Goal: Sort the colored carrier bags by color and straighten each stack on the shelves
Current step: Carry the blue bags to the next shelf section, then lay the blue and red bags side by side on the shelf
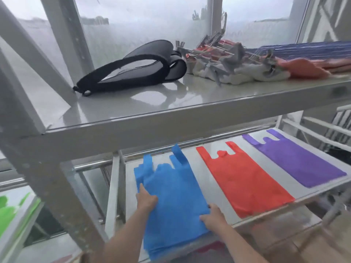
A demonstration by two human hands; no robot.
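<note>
On the lower shelf (218, 149) three stacks of carrier bags lie side by side, handles pointing away from the person: the blue stack (171, 202) on the left, the red stack (241, 179) in the middle, and the purple stack (296, 158) on the right, each apart from its neighbour with bare shelf between. The blue stack is uneven, its layers offset so several handle strips fan out at the far end, and its near end hangs past the shelf's front edge. The left hand (146, 200) rests on the stack's left edge, the thumb stretched out along that edge and the fingers on or under the fabric; whether they pinch it cannot be told. The right hand (213, 217) sits at the stack's right edge, thumb lying on top of the blue fabric and the fingers curled at its side, seemingly gripping the edge. The red and purple stacks lie flat and tidy. Far left, on another surface, a green stack (11, 211) shows partly. On the upper shelf (152, 103) lie a black visor (133, 73) and, to its right, a heap of hangers (218, 52) over cloth and more folded bags.
</note>
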